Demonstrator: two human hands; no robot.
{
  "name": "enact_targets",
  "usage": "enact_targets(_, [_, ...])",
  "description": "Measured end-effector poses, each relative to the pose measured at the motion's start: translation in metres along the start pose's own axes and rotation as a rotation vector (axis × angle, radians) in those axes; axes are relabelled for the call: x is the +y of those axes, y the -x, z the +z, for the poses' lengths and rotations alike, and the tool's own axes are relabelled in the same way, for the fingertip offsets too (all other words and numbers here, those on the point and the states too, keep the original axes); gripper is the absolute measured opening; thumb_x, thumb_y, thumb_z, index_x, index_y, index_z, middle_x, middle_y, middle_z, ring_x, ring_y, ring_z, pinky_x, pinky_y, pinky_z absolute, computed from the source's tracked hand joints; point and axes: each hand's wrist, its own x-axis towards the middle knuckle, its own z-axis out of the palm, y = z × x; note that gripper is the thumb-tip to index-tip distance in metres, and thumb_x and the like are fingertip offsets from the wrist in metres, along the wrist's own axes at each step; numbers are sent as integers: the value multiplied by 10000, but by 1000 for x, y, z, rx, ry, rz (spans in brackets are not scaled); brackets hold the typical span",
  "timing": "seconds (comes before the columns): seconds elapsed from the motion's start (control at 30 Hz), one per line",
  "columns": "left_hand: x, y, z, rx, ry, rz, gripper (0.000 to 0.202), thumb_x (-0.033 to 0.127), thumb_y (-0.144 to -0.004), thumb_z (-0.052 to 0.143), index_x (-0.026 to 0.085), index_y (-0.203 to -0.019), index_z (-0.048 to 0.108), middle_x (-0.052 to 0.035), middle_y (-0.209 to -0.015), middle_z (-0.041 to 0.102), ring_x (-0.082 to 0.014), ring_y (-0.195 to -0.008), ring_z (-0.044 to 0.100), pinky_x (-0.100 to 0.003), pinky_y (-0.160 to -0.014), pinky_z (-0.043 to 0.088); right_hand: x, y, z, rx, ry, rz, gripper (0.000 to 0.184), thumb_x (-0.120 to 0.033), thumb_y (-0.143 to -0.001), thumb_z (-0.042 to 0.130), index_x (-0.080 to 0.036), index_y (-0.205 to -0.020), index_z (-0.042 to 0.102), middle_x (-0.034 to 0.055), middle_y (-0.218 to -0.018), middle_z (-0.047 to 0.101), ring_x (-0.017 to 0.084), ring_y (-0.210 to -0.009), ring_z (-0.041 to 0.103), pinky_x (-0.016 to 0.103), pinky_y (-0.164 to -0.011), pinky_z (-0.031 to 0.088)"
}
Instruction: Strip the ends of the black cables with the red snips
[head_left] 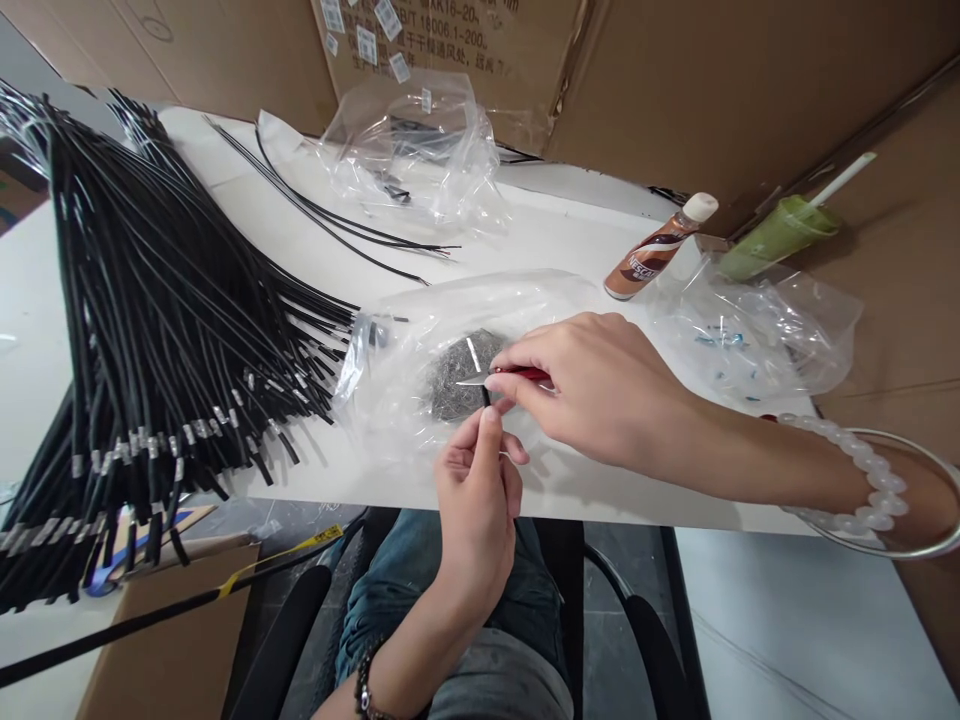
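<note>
My left hand (480, 490) pinches a black cable (486, 396) upright between thumb and fingers. A pale bare section (473, 352) shows at its upper end. My right hand (600, 385) comes in from the right, closed on a small red-handled cutting tool (529, 374). Its pointed metal blade (472, 380) lies across the cable just above my left fingertips. Whether it is a knife or scissors I cannot tell. Beneath the hands, a heap of fine grey wire clippings (450, 385) rests on a clear plastic bag (405, 400).
A large bundle of black cables (165, 300) with silvery end sections covers the left side. Several loose cables (330, 220) lie behind. A crumpled plastic bag (450, 180), a Nescafé bottle (652, 255), a green cup (780, 240) and cardboard boxes (712, 90) stand at the back.
</note>
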Motion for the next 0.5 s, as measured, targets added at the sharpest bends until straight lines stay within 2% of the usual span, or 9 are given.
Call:
enact_targets(0.07, [0,0,0,-12,0,1,279,391,-858,597,115,-821,617,52,-558,487,28,-302,262,-108,-299,154,2,0,0,15,-18,-51,247,-313,-886,472,-236,-824,698,-29,-794,666,120,-664,524,265,-577,291])
enact_targets(0.13, [2,1,-3,-29,-8,5,259,380,-875,579,129,-889,642,56,-562,489,34,-301,263,-104,-307,153,10,-2,-1,48,24,-113,215,-324,-882,484,-228,-888,676,-30,-818,664,133,-691,539,259,-558,270])
enact_targets(0.2, [6,4,-8,-60,-29,2,264,382,-885,564,150,-961,662,57,-555,491,36,-294,272,-102,-313,151,20,-6,-2,86,106,-211,192,-333,-874,503,-203,-910,639,-21,-817,653,144,-697,536,254,-529,229])
enact_targets(0.27, [10,7,-13,-100,-61,-13,276,391,-888,555,151,-955,673,52,-535,490,31,-284,283,-107,-311,151,31,-9,-4,141,175,-336,196,-355,-846,552,-178,-906,610,-3,-801,635,147,-684,523,247,-509,196])
enact_targets(0.4, [16,13,-24,-160,-158,-38,303,420,-879,558,136,-917,657,38,-503,514,16,-267,294,-113,-301,135,43,-11,-5,352,225,-646,74,-238,-798,592,-168,-809,613,-17,-605,516,113,-559,422,242,-486,156])
enact_targets(0.5, [18,15,-29,-159,-301,-42,335,460,-859,573,128,-844,603,31,-489,526,11,-267,296,-103,-299,126,43,-11,-5,428,214,-800,153,-175,-861,495,-185,-826,643,-27,-535,453,105,-518,371,247,-479,142])
